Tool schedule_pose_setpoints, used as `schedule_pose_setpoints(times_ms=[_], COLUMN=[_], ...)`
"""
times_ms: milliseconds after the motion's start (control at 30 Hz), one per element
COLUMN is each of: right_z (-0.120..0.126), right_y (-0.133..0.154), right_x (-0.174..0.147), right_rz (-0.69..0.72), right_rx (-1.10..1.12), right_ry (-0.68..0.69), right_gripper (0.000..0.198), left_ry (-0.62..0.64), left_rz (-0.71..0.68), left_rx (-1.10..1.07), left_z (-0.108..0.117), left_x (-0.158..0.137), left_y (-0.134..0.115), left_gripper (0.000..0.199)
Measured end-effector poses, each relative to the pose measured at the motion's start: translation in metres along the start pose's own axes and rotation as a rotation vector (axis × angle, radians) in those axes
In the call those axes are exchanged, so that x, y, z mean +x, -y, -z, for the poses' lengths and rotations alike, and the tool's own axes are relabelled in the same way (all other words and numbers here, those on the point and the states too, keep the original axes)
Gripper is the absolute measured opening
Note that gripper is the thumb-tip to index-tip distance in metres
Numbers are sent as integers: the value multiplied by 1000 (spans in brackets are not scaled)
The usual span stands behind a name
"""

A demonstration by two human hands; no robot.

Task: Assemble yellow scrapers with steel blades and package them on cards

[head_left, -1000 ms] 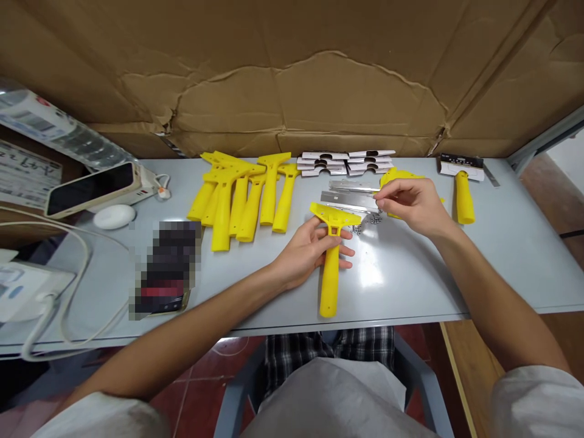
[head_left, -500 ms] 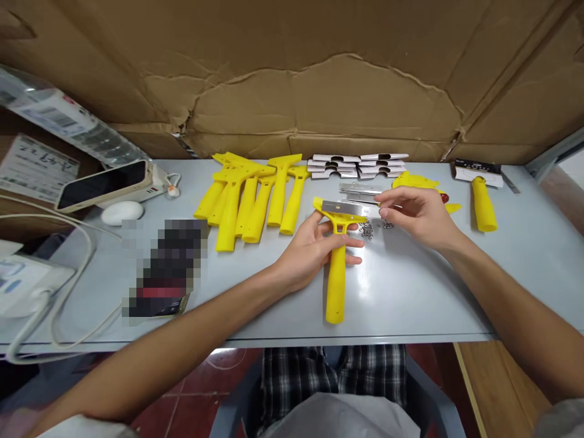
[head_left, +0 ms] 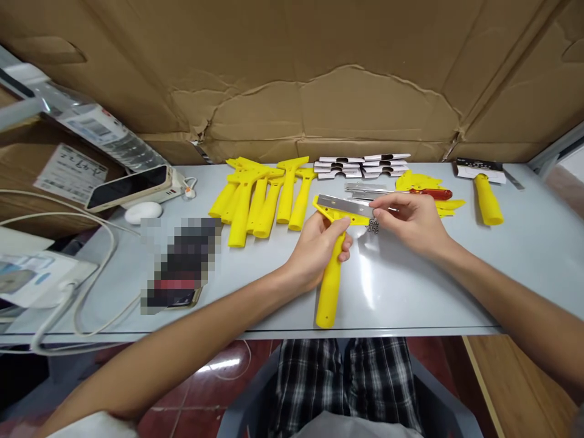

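My left hand (head_left: 312, 249) is wrapped round the neck of a yellow plastic scraper handle (head_left: 329, 289), its grip slanting down toward the table's front edge. Along the wide yellow head lies a flat metal blade (head_left: 342, 205). Thumb and fingers of my right hand (head_left: 413, 224) pinch the blade's right end. Just below those fingertips is a small heap of screws or nuts (head_left: 373, 227), too small to tell which. Behind my right hand lie a screwdriver with a red handle (head_left: 433, 194), thin metal strips (head_left: 358, 187) and loose yellow plastic pieces (head_left: 414, 180).
Several yellow scraper handles (head_left: 240, 213) are piled left of centre. White-and-black folded sleeves (head_left: 362, 165) are stacked at the back. Another yellow scraper (head_left: 487, 201) with a black-and-white cover lies right. Phones (head_left: 128, 187), cables (head_left: 89, 243) and a white oval case (head_left: 143, 213) occupy the left.
The blade has moved left and now lies over the yellow head. The scraper handle has tilted, its lower end going left, and my left fingers have curled in round the neck.
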State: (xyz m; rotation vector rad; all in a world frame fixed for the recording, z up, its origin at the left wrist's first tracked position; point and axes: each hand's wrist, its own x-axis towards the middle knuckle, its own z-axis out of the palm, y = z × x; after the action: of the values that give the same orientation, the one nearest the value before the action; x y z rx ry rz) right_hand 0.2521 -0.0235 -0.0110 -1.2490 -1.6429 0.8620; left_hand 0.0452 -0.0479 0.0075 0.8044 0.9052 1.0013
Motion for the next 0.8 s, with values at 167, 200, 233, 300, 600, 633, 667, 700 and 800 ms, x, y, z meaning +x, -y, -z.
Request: schedule_pose_setpoints(times_ms=[167,200,233,300,600,633,667,700,800], right_z=[-4,-4,-5,-5,-5,-5,-5,-5,-3], right_y=[4,4,3,2,7,8,8,9,9], right_x=[-4,-3,-3,-3,-4,-4,-4,-4,-3], right_rz=[18,11,1,-17,-90,-99,-107,-114,-134], right_rx=[34,42,48,60,78,79,80,82,90], right_ry=[10,17,23,37,32,34,34,35,36], right_gripper=[44,44,45,46,47,47,46,46,45], left_ry=[5,6,7,6,-5,1,7,10,9], left_rz=[-13,-10,-7,-3,11,7,2,-4,-19], left_rx=[4,3,3,-1,-13,-17,-22,-28,-44], left_z=[0,0,0,0,-1,-1,-1,-1,0], left_x=[-1,-1,0,0,-4,-4,-3,-3,-1], left_y=[5,5,6,7,6,6,7,7,7], left_gripper=[16,16,17,18,22,24,28,32,39])
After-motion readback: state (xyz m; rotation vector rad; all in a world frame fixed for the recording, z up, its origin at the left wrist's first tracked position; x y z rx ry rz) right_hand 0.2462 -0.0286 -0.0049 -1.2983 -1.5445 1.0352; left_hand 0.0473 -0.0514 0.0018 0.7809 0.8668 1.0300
